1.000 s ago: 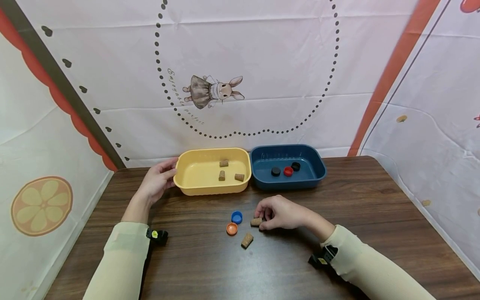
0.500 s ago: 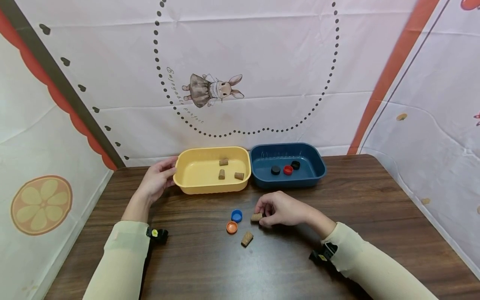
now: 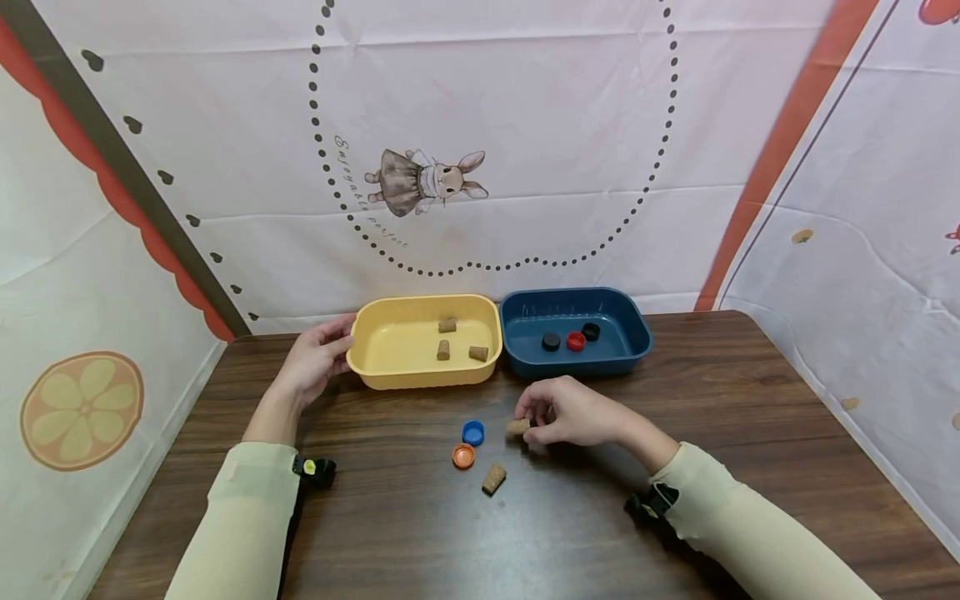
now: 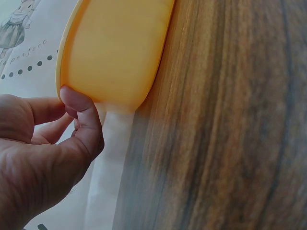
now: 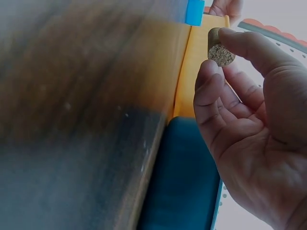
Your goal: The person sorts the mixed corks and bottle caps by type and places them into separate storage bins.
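With thumb and fingers, my right hand (image 3: 573,412) pinches a cork (image 3: 517,427) in front of the two trays. The right wrist view shows the round end of that cork (image 5: 221,55) between thumb and fingertips. My left hand (image 3: 311,360) grips the left end of the yellow tray (image 3: 393,346), thumb at its rim (image 4: 61,72) in the left wrist view. Several corks lie inside this tray, one of them a cork (image 3: 478,353) near its right side. Another cork (image 3: 494,479) lies on the table, nearer the person.
Touching or nearly touching the yellow tray is a dark blue tray (image 3: 525,362); it holds a red cap (image 3: 576,341) and two black caps. A blue cap (image 3: 473,432) and an orange cap (image 3: 463,456) lie on the wooden table (image 3: 390,533). A printed cloth hangs behind.
My right hand has moved slightly up toward the trays and to the right, lifting the pinched cork off the table. The left hand stays at the yellow tray.
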The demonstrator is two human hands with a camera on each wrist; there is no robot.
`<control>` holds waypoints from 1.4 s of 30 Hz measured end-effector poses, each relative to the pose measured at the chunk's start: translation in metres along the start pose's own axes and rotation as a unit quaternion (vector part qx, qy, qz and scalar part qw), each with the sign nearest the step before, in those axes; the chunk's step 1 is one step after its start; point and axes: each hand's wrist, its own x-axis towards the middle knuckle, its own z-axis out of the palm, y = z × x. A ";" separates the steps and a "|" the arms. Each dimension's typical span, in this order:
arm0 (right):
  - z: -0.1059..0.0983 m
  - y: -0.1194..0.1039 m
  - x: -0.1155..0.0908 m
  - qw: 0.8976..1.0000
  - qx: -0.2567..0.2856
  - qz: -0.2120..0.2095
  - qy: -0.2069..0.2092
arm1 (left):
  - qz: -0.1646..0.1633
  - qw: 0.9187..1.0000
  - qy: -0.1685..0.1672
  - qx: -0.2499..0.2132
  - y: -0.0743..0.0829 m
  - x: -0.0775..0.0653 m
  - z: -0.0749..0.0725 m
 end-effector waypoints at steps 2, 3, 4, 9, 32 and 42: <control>-0.002 -0.001 0.000 1.000 -0.002 0.001 0.001 | 0.001 1.000 0.000 -0.002 0.000 -0.001 0.001; -0.003 -0.002 -0.001 1.000 -0.004 0.002 0.001 | 0.001 1.000 0.000 -0.002 0.001 -0.001 0.001; -0.005 -0.003 -0.001 1.000 -0.005 0.003 0.002 | 0.001 1.000 0.000 -0.002 0.001 -0.002 0.001; -0.011 -0.005 -0.002 1.000 -0.009 0.007 0.007 | 0.001 1.000 0.000 0.000 0.002 -0.003 0.002; -0.037 -0.010 -0.008 0.998 -0.029 0.000 0.054 | 0.001 1.000 0.002 -0.002 0.003 -0.005 0.002; -0.047 -0.014 0.000 0.996 -0.044 -0.021 0.080 | 0.006 1.000 0.004 -0.003 0.002 -0.003 0.002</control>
